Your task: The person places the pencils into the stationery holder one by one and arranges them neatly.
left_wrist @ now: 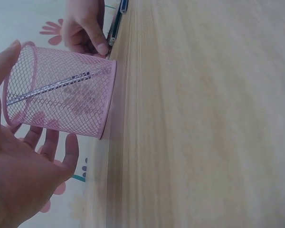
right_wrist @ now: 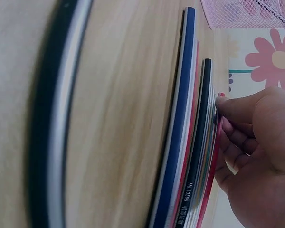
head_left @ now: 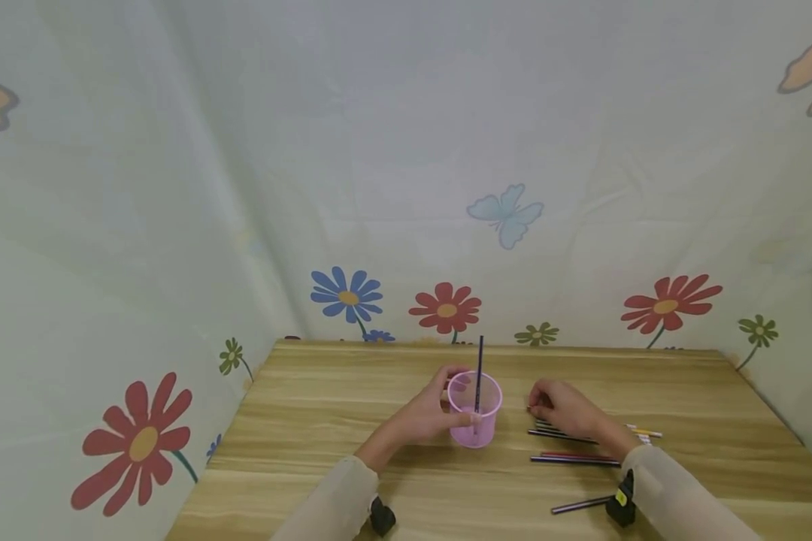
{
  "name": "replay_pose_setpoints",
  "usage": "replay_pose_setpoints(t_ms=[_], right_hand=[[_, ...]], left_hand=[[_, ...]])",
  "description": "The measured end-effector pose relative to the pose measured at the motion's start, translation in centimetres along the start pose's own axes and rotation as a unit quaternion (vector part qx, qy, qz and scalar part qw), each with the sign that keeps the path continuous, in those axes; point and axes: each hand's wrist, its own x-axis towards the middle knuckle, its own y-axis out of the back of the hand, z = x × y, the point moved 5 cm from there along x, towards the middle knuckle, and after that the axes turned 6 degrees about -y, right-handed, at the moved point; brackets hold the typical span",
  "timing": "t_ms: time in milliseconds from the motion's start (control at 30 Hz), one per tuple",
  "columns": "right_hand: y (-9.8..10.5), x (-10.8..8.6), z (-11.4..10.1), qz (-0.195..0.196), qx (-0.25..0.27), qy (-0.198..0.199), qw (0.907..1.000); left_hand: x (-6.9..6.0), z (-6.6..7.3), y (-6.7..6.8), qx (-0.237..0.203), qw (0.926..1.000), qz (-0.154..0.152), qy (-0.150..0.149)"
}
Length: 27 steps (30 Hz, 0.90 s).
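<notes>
A pink mesh pencil cup (head_left: 477, 438) stands on the wooden table with one dark pencil (head_left: 480, 368) leaning inside it. My left hand (head_left: 422, 415) holds the cup from the left, thumb on the near side and fingers round the far side. To the cup's right, my right hand (head_left: 565, 409) pinches the end of a red pencil (right_wrist: 210, 187) between thumb and fingers. That pencil lies beside a row of others, among them a black pencil (right_wrist: 199, 114) and a blue pencil (right_wrist: 178, 123). My right hand and wrist partly cover the row in the head view.
A single dark pencil (head_left: 582, 505) lies nearer the front, by the black camera (head_left: 621, 502) on my right wrist. Light-coloured pencil ends (head_left: 649, 433) stick out past that wrist. A flower-printed curtain (head_left: 392, 188) hangs behind the table's back edge.
</notes>
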Motion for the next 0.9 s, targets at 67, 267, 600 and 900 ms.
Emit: replay_pose_setpoints(t_ms=[67, 267, 600, 900], right_hand=[[0.1, 0.2, -0.1, -0.002, -0.009, 0.003, 1.0000], [1.0, 0.9, -0.4, -0.009, -0.022, -0.016, 0.9996], [4.2, 2.6, -3.4, 0.044, -0.001, 0.018, 0.9989], [8.0, 3.2, -7.2, 0.121, 0.019, 0.036, 0.9919]], left_hand=[[0.0, 0.0, 0.1, 0.000, 1.0000, 0.000, 0.000], [-0.1, -0.1, 0.1, 0.003, 1.0000, -0.002, 0.008], [-0.1, 0.1, 0.0, -0.004, 1.0000, -0.006, -0.001], [0.0, -0.1, 0.0, -0.006, 1.0000, -0.006, -0.002]])
